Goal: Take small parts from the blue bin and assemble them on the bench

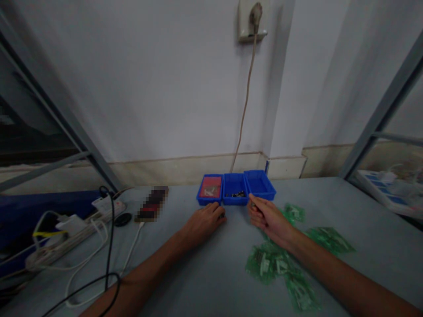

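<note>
Three small blue bins stand side by side at the far edge of the grey table (211, 273). The left bin (210, 188) holds a reddish pad with small parts, the middle bin (235, 189) holds small dark parts, and the right bin (260, 184) looks empty. My left hand (205, 222) rests knuckles-up on the table just in front of the left bin, fingers curled around something small and dark. My right hand (267, 218) is beside the middle bin, fingers pinched on a small item I cannot make out. Green plastic bags (280, 264) lie under my right forearm.
A power strip (79, 226) with white and black cables (109, 246) sits at the left. A phone-like object (152, 204) lies nearby. A cord (246, 101) hangs from a wall socket (251, 20). Metal frame bars stand on both sides, with a tray (390, 189) at the right.
</note>
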{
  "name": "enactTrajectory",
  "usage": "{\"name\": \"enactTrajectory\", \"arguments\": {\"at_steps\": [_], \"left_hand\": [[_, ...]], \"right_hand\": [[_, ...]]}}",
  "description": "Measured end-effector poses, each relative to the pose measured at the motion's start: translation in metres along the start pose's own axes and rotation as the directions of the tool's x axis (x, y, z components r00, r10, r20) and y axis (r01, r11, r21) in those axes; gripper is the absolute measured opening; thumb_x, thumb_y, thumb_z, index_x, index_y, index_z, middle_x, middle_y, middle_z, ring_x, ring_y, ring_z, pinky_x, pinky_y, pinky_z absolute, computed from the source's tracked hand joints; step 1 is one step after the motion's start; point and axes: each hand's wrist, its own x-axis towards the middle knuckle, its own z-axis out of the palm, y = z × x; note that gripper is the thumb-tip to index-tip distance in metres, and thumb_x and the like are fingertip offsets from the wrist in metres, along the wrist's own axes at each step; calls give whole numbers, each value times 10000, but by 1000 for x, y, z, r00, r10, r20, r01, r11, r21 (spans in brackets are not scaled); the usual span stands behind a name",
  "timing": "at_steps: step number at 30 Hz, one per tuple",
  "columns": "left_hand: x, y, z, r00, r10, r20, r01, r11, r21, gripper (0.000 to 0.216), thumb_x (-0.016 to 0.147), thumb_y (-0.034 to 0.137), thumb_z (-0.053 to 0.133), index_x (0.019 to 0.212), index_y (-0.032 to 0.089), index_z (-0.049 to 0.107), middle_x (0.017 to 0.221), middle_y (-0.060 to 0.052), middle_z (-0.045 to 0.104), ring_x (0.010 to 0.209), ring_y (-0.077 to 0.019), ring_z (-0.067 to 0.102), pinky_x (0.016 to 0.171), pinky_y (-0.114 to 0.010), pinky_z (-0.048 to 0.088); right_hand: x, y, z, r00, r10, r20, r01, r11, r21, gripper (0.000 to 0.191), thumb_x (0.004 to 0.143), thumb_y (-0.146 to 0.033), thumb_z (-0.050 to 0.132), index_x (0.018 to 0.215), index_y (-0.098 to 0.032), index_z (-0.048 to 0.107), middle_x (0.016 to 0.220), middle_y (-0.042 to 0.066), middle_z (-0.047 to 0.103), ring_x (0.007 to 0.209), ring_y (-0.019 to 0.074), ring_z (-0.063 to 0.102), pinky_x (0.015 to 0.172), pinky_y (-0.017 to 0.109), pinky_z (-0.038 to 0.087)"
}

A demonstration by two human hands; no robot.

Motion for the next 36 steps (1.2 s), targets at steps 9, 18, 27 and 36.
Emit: {"name": "enactTrajectory", "arguments": {"at_steps": [9,18,27,36], "left_hand": [[-1,1,-4,998,-51,43,51,999,15,153,1059,326,571,1136,199,606,1053,-63,721,949,-242,702,811,-335,537],[-2,-1,0,1000,-2,19,2,1000,10,129,1069,281,541,1146,197,603,1056,-60,702,961,-223,680,843,-322,532],[0,1,0,1000,-7,-11,7,1000,7,113,1060,270,557,1099,183,617,1052,-60,641,975,-217,625,866,-322,523],[-2,0,0,999,31,-12,-32,999,-32,205,1089,279,491,1247,219,606,1082,-57,605,987,-205,603,879,-315,517]], "right_hand": [[-3,-2,2,983,-155,-98,143,982,-120,356,791,-466,854,890,-212,624,781,-12,610,572,94,479,420,173,363],[0,5,-6,919,-393,-15,312,753,-579,247,837,-400,810,898,-233,638,717,-55,509,497,95,462,423,229,385],[-3,1,0,979,-206,10,199,931,-306,327,830,-478,814,955,-215,664,786,-27,610,456,59,432,387,197,336],[-4,-1,2,999,-35,-26,34,999,-27,444,844,-562,791,765,-174,591,604,-62,465,435,39,291,383,175,215]]}}
